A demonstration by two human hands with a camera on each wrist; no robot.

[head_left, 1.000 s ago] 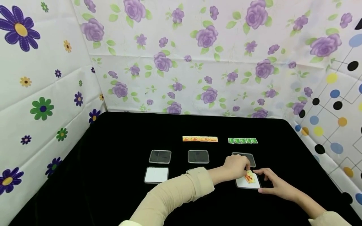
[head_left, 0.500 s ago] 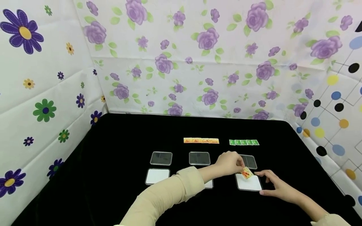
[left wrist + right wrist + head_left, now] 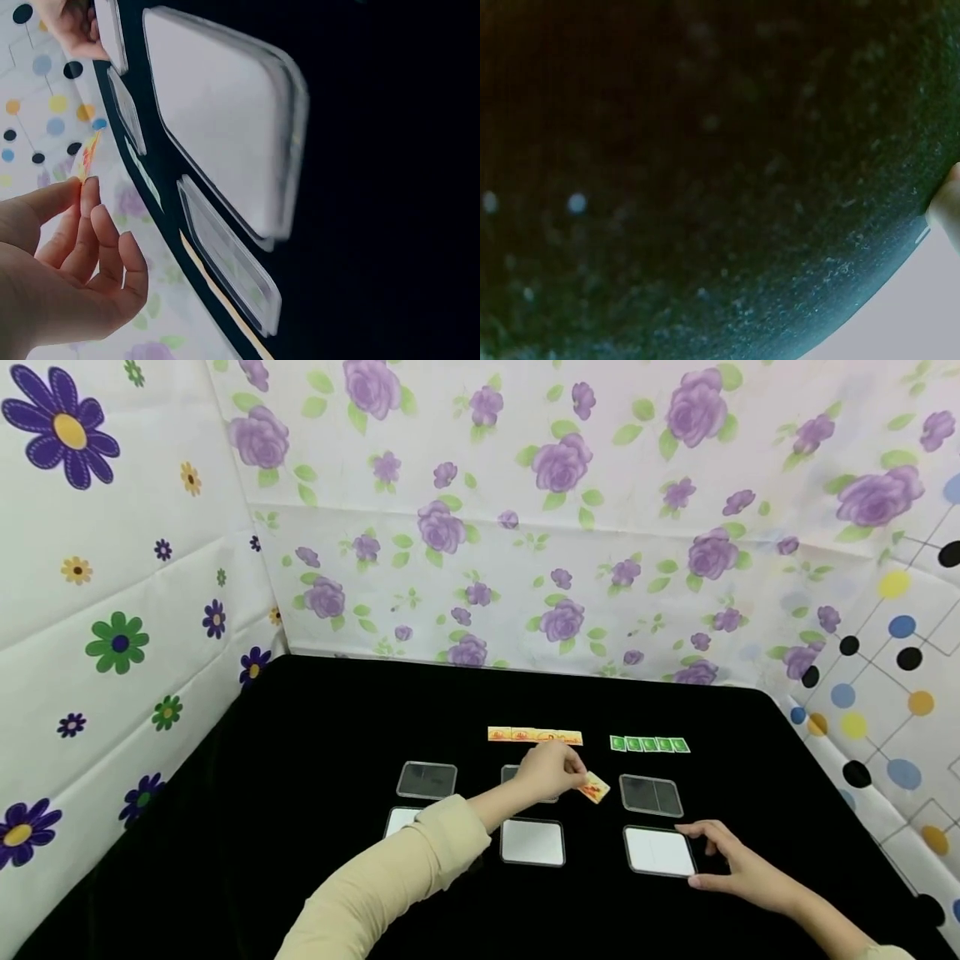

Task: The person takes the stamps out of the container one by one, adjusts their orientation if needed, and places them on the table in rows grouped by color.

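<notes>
My left hand (image 3: 546, 770) pinches a small yellow-and-red stamp-like card (image 3: 595, 787) by one edge between thumb and fingertips, above the black cloth. In the left wrist view, the card (image 3: 88, 156) stands nearly edge-on at the fingertips. At the right, my right hand (image 3: 738, 864) holds a shallow case with a white inside (image 3: 658, 852), index finger at its upper right corner and thumb at its lower right. A clear lid (image 3: 650, 795) lies just behind that case. The right wrist view is mostly dark and blurred, with a bit of finger (image 3: 946, 210) at its edge.
Two more white-lined cases (image 3: 532, 842) lie to the left, each with a clear lid (image 3: 427, 780) behind it. Farther back are a row of orange cards (image 3: 517, 735) and a row of several green ones (image 3: 649, 744). Patterned cloth walls (image 3: 450, 585) surround the black table (image 3: 337, 710).
My left hand has lifted the yellow-and-red card off the right case and carried it left and back. The right hand stays at the case's right end.
</notes>
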